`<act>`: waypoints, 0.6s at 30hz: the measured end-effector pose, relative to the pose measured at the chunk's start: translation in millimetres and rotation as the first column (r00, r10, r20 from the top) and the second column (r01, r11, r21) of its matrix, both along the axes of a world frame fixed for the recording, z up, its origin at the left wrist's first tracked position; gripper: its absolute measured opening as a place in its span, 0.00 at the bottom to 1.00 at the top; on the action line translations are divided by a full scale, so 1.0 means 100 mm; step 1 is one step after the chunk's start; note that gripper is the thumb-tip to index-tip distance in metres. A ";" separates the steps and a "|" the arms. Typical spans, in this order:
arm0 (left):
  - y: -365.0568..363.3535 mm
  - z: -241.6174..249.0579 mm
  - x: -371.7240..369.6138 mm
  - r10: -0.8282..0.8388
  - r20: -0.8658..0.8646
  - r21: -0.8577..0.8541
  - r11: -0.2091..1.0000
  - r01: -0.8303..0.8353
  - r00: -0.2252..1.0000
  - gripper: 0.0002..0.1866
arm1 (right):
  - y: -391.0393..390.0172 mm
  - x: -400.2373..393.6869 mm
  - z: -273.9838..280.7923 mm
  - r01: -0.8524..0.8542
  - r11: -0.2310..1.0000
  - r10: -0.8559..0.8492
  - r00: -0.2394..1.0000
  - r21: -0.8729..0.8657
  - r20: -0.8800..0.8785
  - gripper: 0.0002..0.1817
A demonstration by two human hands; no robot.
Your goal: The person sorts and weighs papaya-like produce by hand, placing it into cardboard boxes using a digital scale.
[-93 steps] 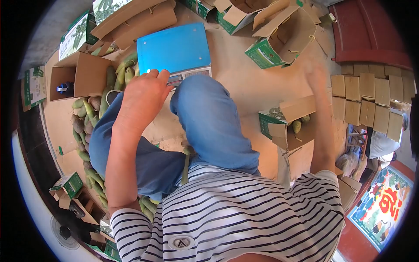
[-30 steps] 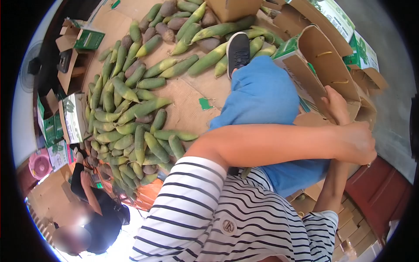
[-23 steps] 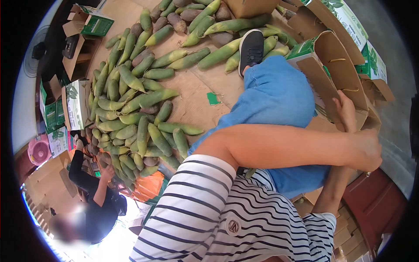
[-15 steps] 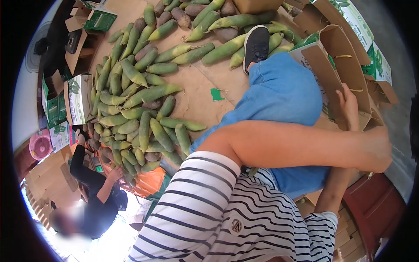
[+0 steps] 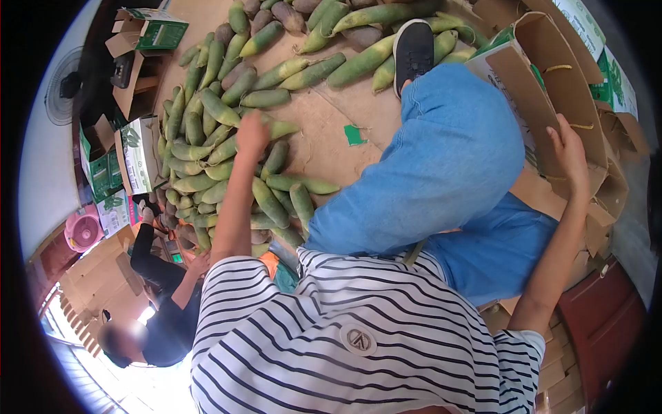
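Radishes (image 5: pixel 270 205), overlapped past counting, lie heaped on the cardboard-covered floor (image 5: pixel 321 155), with one left hand (image 5: pixel 254 134) at the heap; whether its grip is closed on any radish cannot be told. One right hand (image 5: pixel 571 148) lies against one open carton (image 5: pixel 509 77) showing two yellow handles (image 5: pixel 558 67), its grip likewise unclear. Farther out: one green scrap (image 5: pixel 354 134), one dark shoe (image 5: pixel 414 56), one pink fan (image 5: pixel 84 231), one second person (image 5: pixel 172 331).
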State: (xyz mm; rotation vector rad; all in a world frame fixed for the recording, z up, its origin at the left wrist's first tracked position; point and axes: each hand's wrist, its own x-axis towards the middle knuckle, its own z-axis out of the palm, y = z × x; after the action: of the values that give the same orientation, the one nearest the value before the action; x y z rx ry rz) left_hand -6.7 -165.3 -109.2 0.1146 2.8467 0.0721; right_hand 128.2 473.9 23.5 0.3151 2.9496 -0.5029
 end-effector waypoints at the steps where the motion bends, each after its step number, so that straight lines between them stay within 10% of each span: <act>1: -0.55 -0.18 0.23 0.063 0.069 -0.052 0.997 -0.059 0.996 0.21 | 0.00 0.01 0.00 0.013 1.000 -0.013 1.000 -0.027 0.019 0.20; 2: -0.92 -0.28 0.42 0.325 0.321 -0.255 0.934 -0.250 0.889 0.21 | 0.00 0.00 0.02 0.025 0.998 -0.023 0.999 -0.052 0.038 0.21; 5: -1.61 -0.36 1.22 0.533 0.305 -0.299 0.841 -0.452 0.789 0.34 | 0.00 0.00 -0.02 0.052 0.997 -0.049 0.998 -0.065 0.043 0.22; 14: -1.57 -0.67 1.80 0.813 0.195 -0.120 0.575 -0.810 0.548 0.40 | 0.07 -0.01 -0.06 0.064 0.998 -0.062 0.995 -0.015 0.081 0.25; 18: -1.73 -0.95 2.03 0.762 0.635 0.369 -0.157 -0.916 0.126 0.33 | 0.03 -0.02 -0.01 0.075 0.997 -0.072 0.994 -0.027 0.086 0.25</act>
State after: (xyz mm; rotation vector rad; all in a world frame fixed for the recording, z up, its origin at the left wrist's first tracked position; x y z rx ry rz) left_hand 196.4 -337.9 -204.1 -1.6192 1.8181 1.4263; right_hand 125.9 477.2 22.8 0.4318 2.8536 -0.5286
